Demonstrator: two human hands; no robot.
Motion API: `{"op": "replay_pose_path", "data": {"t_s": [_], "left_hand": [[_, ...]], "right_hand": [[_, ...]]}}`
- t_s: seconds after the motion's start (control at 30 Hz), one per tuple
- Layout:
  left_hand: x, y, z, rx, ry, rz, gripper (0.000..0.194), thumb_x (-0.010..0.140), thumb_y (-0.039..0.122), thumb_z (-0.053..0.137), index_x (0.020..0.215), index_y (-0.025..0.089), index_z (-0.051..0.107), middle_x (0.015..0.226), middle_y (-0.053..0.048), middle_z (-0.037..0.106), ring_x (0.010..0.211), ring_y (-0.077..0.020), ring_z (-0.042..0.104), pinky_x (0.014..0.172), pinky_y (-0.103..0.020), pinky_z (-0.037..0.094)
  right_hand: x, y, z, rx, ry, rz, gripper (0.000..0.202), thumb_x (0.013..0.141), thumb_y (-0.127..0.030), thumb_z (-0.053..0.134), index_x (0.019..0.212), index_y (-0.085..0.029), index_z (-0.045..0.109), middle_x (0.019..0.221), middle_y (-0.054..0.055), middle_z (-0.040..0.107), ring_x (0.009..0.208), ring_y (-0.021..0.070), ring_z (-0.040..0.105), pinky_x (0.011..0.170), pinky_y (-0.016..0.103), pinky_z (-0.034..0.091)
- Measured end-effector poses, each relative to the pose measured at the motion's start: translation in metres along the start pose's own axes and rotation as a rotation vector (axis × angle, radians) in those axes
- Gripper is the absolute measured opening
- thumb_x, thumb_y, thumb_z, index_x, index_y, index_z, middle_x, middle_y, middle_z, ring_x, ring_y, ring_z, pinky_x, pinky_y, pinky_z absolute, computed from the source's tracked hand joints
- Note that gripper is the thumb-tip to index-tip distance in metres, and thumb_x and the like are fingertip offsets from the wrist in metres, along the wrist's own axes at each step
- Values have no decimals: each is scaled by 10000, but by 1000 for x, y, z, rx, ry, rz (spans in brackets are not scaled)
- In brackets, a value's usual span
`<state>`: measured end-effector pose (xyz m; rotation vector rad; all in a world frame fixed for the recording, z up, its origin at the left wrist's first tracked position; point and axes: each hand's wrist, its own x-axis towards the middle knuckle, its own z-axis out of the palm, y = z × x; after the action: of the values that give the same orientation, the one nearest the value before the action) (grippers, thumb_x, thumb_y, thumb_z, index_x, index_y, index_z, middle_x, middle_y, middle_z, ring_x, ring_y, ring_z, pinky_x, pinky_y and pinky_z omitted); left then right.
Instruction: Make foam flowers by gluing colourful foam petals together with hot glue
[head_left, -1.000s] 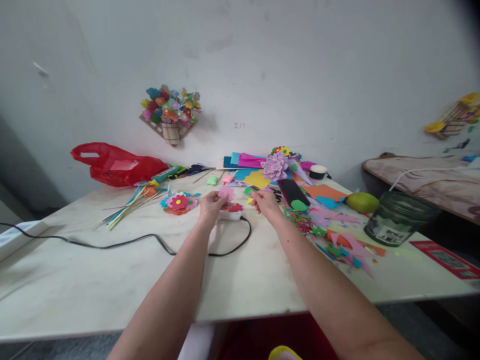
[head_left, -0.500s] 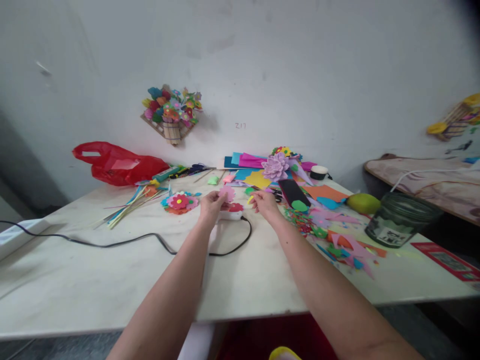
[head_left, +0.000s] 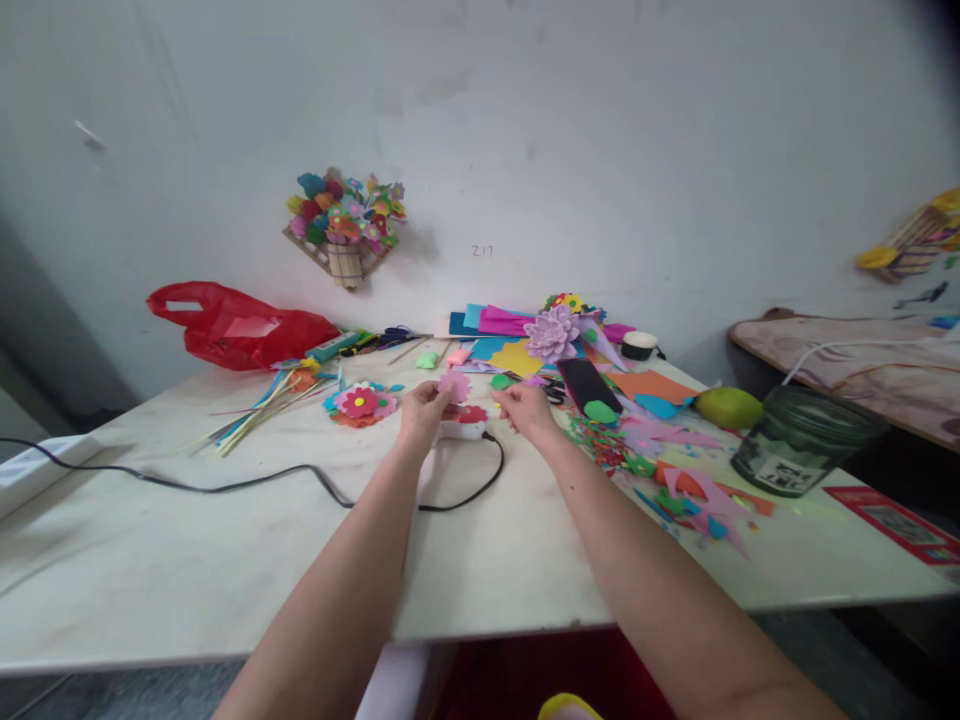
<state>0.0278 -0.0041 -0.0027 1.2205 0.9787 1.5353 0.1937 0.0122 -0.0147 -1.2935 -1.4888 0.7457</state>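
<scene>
My left hand (head_left: pixel 422 408) pinches a pink scalloped flower cutout (head_left: pixel 454 387) upright between thumb and fingers. Just under it, a red flower piece (head_left: pixel 472 413) rests by a white device (head_left: pixel 461 431) with a black cord; what the device is I cannot make out. To the right, my right hand (head_left: pixel 525 408) is closed in a pinch, with a sliver of a small yellow piece (head_left: pixel 497 406) at its fingertips, mostly hidden. A green round cutout (head_left: pixel 500 382) lies just beyond those fingers. Left of my hands sits a pile of layered foam flowers (head_left: pixel 360 403).
Coloured scraps (head_left: pixel 686 490), a phone (head_left: pixel 589 386) and a dark green jar (head_left: pixel 806 440) occupy the right side. A black cord (head_left: pixel 225 489) crosses the left of the table. Thin sticks (head_left: pixel 259 415) and a red plastic bag (head_left: pixel 240 330) lie at the back left.
My right hand has turned slightly and moved a little left, so the yellow piece shows less. My left hand stays in place with the pink cutout.
</scene>
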Motion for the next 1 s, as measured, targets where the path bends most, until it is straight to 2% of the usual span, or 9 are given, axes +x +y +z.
{"op": "replay_pose_path", "data": {"t_s": [0.13, 0.27, 0.37, 0.47, 0.6, 0.8, 0.93, 1.0], "left_hand": [[0, 0, 0, -3, 7, 5, 313, 577, 388, 696, 654, 135, 529, 551, -12, 607, 504, -154, 623, 494, -227, 496], [1, 0, 0, -5, 8, 0, 309, 580, 386, 693, 648, 136, 524, 533, -6, 600, 495, -150, 620, 487, -222, 491], [1, 0, 0, -6, 7, 0, 304, 586, 381, 690, 656, 135, 526, 523, -3, 596, 488, -148, 617, 484, -219, 490], [1, 0, 0, -2, 14, 1, 305, 585, 383, 691, 649, 136, 525, 523, -6, 597, 489, -148, 617, 493, -222, 495], [1, 0, 1, -3, 16, 1, 315, 581, 391, 692, 653, 134, 523, 514, -2, 591, 489, -148, 617, 493, -221, 494], [1, -1, 0, 8, 12, 1, 303, 594, 387, 686, 656, 132, 534, 530, -8, 601, 493, -151, 620, 487, -225, 492], [1, -1, 0, 3, 10, -1, 295, 597, 379, 685, 649, 132, 533, 521, -4, 594, 489, -152, 619, 488, -226, 492], [1, -1, 0, 1, 11, -3, 295, 594, 378, 687, 650, 134, 532, 516, -4, 593, 490, -152, 619, 489, -225, 491]], "right_hand": [[7, 8, -3, -61, 86, -70, 315, 766, -411, 465, 600, -165, 569, 472, -17, 517, 362, 72, 437, 359, 180, 335], [10, 10, 0, 50, 99, -19, 169, 737, -286, 486, 732, -164, 604, 593, -6, 581, 425, 88, 491, 376, 191, 382], [7, 7, 2, 127, 85, -10, 161, 686, -202, 523, 813, -156, 611, 628, -8, 590, 475, 100, 530, 409, 201, 427], [3, 1, 0, 98, 95, -30, 117, 683, -255, 549, 699, -153, 606, 551, -17, 560, 429, 97, 502, 393, 204, 416], [1, -2, -3, -28, 110, -48, 281, 740, -374, 491, 569, -163, 563, 488, -16, 534, 322, 75, 401, 328, 204, 325], [8, 8, -2, -63, 104, -159, 190, 725, -298, 496, 719, -185, 648, 588, -3, 584, 447, 100, 478, 415, 202, 372], [9, 10, -1, 1, 104, -95, 212, 685, -242, 516, 828, -171, 655, 637, 6, 600, 460, 108, 477, 417, 217, 388], [8, 8, -1, 16, 121, -80, 199, 671, -260, 535, 804, -165, 647, 635, 8, 601, 454, 108, 473, 407, 217, 379]]}}
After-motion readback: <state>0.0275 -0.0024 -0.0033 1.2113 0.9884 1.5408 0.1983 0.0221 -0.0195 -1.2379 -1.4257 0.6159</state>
